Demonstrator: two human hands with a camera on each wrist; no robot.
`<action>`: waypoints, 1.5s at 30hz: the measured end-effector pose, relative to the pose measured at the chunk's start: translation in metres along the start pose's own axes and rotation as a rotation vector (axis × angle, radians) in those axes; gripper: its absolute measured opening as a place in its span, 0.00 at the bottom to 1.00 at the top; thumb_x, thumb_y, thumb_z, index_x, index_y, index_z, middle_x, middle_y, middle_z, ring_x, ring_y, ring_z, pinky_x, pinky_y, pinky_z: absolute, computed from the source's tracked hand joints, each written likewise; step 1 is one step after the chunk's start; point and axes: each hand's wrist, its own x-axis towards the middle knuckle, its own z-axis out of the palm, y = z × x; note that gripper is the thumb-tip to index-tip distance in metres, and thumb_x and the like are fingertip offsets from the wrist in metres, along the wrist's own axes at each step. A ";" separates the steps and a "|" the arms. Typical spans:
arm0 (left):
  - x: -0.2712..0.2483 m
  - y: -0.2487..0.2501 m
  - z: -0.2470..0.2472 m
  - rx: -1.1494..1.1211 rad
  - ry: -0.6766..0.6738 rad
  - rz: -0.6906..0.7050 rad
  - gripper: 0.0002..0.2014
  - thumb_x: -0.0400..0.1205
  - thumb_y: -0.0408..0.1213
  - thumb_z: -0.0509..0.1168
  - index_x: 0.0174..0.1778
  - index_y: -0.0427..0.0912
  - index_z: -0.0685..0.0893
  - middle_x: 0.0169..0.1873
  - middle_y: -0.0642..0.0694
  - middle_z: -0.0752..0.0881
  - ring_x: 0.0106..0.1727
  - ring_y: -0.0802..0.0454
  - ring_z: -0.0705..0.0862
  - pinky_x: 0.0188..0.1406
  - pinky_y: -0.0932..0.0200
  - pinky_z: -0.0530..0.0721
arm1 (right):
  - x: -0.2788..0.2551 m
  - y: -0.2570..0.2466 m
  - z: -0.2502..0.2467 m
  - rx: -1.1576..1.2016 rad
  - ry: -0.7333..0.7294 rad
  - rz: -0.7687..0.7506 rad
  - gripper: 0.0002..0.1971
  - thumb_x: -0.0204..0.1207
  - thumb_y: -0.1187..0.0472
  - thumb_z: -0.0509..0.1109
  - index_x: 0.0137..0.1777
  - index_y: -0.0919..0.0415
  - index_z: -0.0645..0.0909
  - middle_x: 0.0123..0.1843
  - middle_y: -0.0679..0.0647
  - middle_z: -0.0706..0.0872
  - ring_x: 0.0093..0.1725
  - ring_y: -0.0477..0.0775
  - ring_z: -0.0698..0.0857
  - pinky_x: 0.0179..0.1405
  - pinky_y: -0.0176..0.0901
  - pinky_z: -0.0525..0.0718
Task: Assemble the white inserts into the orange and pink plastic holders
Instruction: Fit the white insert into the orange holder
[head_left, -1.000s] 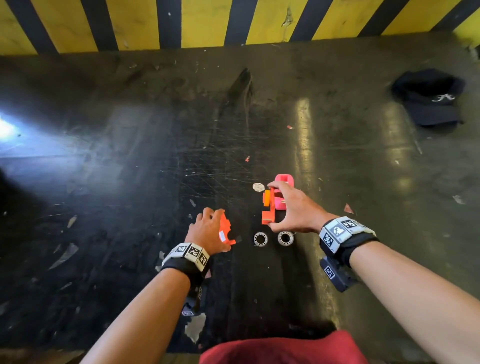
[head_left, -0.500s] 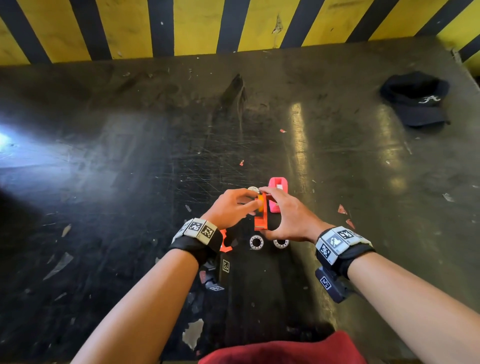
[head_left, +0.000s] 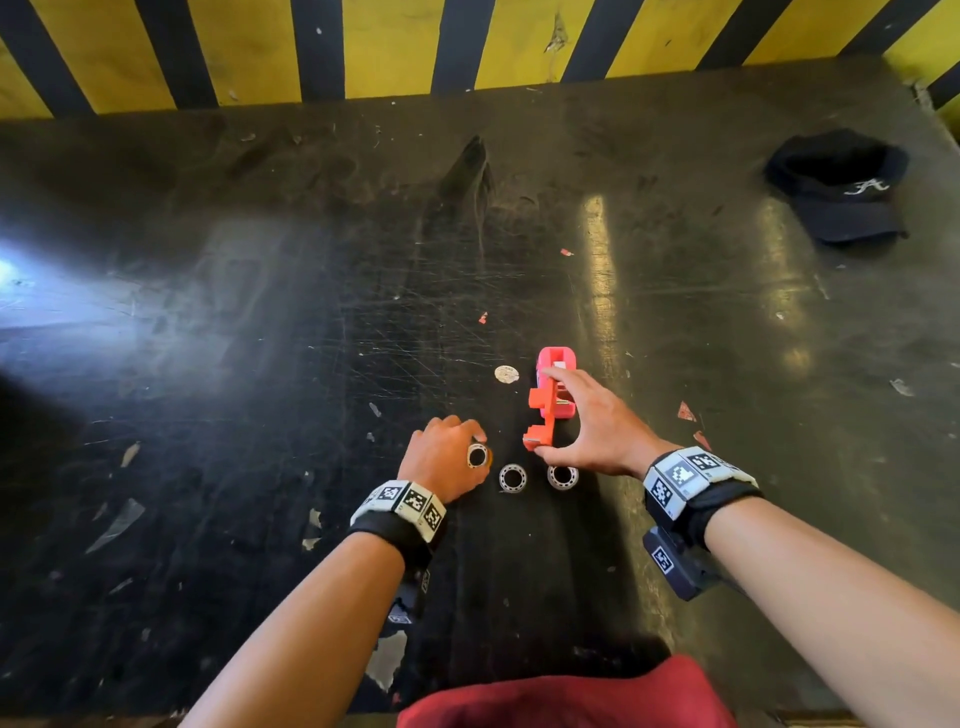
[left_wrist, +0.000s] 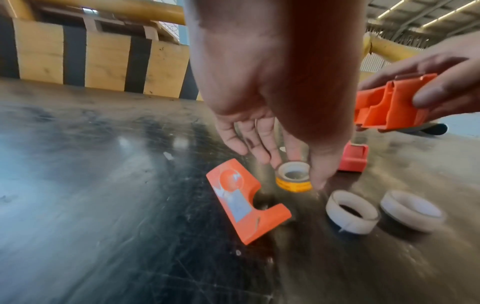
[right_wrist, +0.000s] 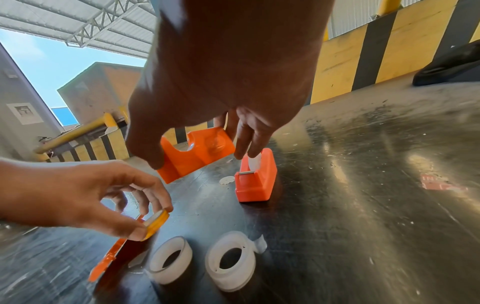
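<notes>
My left grip (head_left: 447, 462) pinches yellow tape roll (left_wrist: 293, 179); right grip (head_left: 592, 421) pinches orange holder half (right_wrist: 194, 152), pink dispenser (head_left: 557, 387) just beyond.

Orange holder shells: two, one held aloft (head_left: 540, 415), one flat on the table (left_wrist: 246, 200). Pink tape dispenser: one (head_left: 558, 384). White ring inserts lying on the table: two (head_left: 512, 477) (head_left: 563, 476). Small yellow tape roll with white core: one (left_wrist: 294, 178). Round white disc: one (head_left: 506, 373). Black cap: one (head_left: 841, 187). Hands: two, left (head_left: 441, 460) and right (head_left: 597, 421). Marker-printed wristbands: two (head_left: 400, 501) (head_left: 696, 475).
</notes>
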 end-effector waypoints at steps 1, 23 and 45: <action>0.002 0.001 0.003 0.032 0.023 0.003 0.22 0.80 0.52 0.72 0.70 0.53 0.82 0.64 0.47 0.85 0.68 0.44 0.81 0.68 0.43 0.79 | 0.000 0.000 0.001 0.003 0.000 0.002 0.54 0.65 0.43 0.87 0.88 0.50 0.61 0.86 0.50 0.70 0.79 0.53 0.77 0.75 0.47 0.76; 0.007 0.034 0.010 0.021 0.038 0.199 0.21 0.76 0.56 0.70 0.63 0.55 0.83 0.56 0.55 0.89 0.63 0.48 0.82 0.65 0.45 0.78 | -0.009 0.023 -0.001 0.021 -0.014 0.030 0.56 0.63 0.47 0.89 0.88 0.49 0.61 0.86 0.50 0.70 0.81 0.54 0.75 0.75 0.43 0.74; 0.016 0.031 -0.058 -0.807 -0.102 -0.043 0.17 0.86 0.48 0.68 0.70 0.49 0.86 0.57 0.51 0.91 0.57 0.57 0.89 0.59 0.57 0.84 | -0.001 -0.013 0.007 0.259 -0.043 -0.089 0.42 0.62 0.48 0.90 0.74 0.42 0.72 0.70 0.46 0.84 0.71 0.49 0.85 0.79 0.52 0.81</action>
